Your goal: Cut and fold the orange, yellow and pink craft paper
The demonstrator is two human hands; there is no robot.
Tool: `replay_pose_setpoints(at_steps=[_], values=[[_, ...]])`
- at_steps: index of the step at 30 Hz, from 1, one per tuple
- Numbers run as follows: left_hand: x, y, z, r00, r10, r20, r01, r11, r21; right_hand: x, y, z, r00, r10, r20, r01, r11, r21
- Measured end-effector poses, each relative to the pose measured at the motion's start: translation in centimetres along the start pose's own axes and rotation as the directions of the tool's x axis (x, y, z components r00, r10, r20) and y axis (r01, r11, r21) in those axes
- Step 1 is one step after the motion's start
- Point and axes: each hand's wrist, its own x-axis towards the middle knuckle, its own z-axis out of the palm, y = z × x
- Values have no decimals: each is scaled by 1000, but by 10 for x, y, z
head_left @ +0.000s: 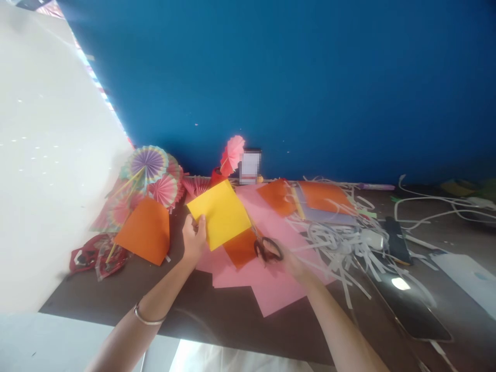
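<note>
A yellow paper square [220,214] is pinched at its lower left edge by my left hand [194,235], which is closed on it. My right hand [279,258] is closed around the dark handles of a pair of scissors [268,250]. The scissors point up and left, their blades near the yellow paper's right corner. Beneath the yellow paper lie an orange sheet [242,250] and several pink sheets [271,289].
Paper fans [147,164] and an orange sheet [147,232] lie at left. White paper strips [337,243], orange sheets [325,195], a phone [416,307] and white cables [411,206] spread rightward. A blue wall [290,77] rises behind the dark table [217,315].
</note>
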Motion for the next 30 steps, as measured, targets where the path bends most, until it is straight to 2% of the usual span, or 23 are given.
replay_pose_setpoints(at_steps=[10, 16, 30], values=[[0, 2, 0, 1000, -3, -10, 3, 1000, 3, 0, 7, -1, 998, 16, -59, -16, 1000, 13], [1, 2, -1, 1000, -8, -15, 9, 999, 47, -1, 1, 1, 998, 31, -62, -30, 999, 11], [2, 2, -1, 1000, -20, -17, 19, 999, -27, -1, -10, 5, 999, -30, -34, 27, 994, -106]])
